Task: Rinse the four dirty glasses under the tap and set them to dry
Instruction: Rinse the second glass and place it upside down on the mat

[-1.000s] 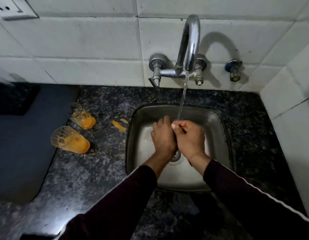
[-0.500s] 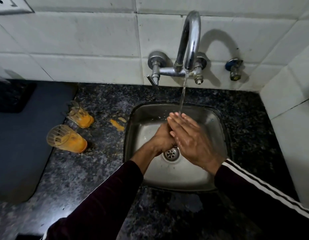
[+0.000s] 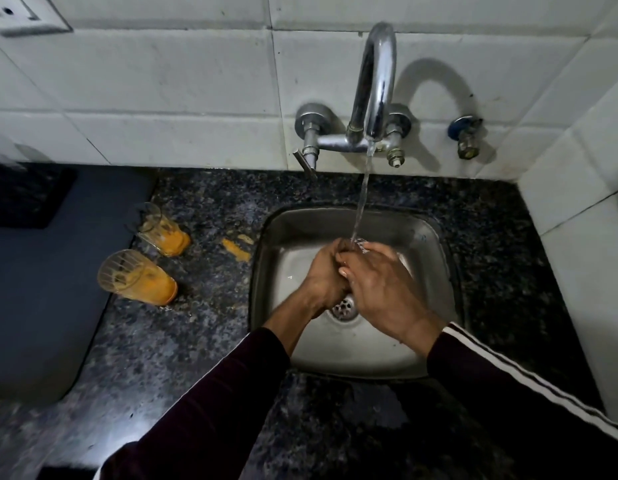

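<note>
Water runs from the chrome tap (image 3: 376, 84) into the steel sink (image 3: 435, 244). Both my hands are under the stream. My left hand (image 3: 321, 275) is curled round a clear glass (image 3: 361, 242), of which only a bit of ribbed rim shows. My right hand (image 3: 380, 289) lies over the glass and my left fingers, its own fingers fairly straight. Two dirty glasses with orange residue lie on their sides on the granite counter left of the sink, one farther back (image 3: 160, 232) and one nearer (image 3: 138, 277).
An orange smear (image 3: 236, 252) marks the counter between the glasses and the sink. A dark mat (image 3: 41, 289) covers the counter's left part. A small valve (image 3: 466, 136) sticks out of the tiled wall right of the tap. A wall socket (image 3: 20, 12) is at top left.
My right hand went from curled fingers to flat over my left hand and now lies across the glass. The hands shifted slightly within the sink. The two glasses on the counter stayed put.
</note>
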